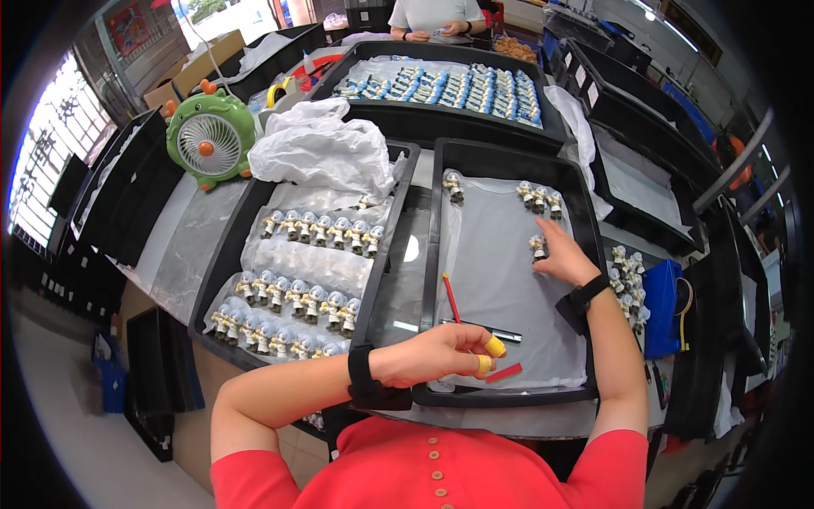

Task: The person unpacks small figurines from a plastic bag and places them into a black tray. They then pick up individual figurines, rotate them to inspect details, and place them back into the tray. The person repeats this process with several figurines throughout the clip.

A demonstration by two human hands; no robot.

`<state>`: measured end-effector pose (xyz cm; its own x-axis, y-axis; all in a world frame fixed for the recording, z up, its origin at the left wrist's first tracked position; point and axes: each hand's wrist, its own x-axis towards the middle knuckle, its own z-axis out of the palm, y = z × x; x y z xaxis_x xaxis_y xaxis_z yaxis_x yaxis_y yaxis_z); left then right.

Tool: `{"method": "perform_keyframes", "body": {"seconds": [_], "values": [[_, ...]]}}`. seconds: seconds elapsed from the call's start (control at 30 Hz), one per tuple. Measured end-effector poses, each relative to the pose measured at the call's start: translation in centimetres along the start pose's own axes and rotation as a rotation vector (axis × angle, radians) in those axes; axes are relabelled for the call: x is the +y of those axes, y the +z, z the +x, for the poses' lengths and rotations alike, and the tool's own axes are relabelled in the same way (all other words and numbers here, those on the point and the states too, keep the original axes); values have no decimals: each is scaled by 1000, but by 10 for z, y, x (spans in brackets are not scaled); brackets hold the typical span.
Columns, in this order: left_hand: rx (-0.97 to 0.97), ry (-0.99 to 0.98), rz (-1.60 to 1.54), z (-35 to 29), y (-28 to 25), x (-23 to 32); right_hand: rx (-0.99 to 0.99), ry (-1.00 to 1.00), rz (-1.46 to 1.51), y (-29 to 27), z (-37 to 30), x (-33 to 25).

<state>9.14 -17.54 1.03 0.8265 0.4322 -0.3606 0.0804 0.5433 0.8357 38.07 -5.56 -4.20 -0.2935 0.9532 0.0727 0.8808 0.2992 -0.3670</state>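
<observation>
My right hand (566, 255) curves around a small figurine (538, 247) with pale hair and white clothes in the right black tray (512, 154). Its thumb and fingers are apart, with the figurine between their tips. Over the near part of that tray, my left hand (445, 352) has curled fingers. Yellow covers (495, 346) wrap its thumb and a fingertip; a small gap shows between them and nothing is visible there. Close to it lie a red stick (451, 297), a dark and silver slim tool (487, 330) and a red strip (504, 373). More figurines (539, 199) stand farther back.
The left tray (392, 246) holds rows of similar figurines and crumpled white wrap (326, 144). Behind is a tray of blue-white figures (449, 89). A green fan (209, 140) stands left; bagged figurines (627, 284) and a blue bin (662, 310) sit right. A person (436, 17) works opposite.
</observation>
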Motion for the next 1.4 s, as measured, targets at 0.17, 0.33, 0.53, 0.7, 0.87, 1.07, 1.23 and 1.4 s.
{"method": "perform_keyframes", "body": {"seconds": [0.17,0.33,0.53,0.7,0.87,1.07,1.23,1.4], "values": [[19,-2,-33,0,-2,9,-174,91,-14,-3,4,-1],[214,110,-238,0,-12,18,-98,21,483,-32,-2,-66],[250,263,-395,-4,-20,22,-189,-153,837,-36,-24,-133],[284,377,-308,-2,-25,10,-85,-305,590,-31,-36,-152],[358,489,-222,0,-24,10,41,-415,516,-23,-32,-146],[383,510,-209,3,-24,9,81,-470,536,-19,-32,-143],[391,514,-191,4,-25,8,106,-502,502,-16,-32,-143],[388,497,-184,4,-24,10,143,-566,452,-15,-31,-143]]}}
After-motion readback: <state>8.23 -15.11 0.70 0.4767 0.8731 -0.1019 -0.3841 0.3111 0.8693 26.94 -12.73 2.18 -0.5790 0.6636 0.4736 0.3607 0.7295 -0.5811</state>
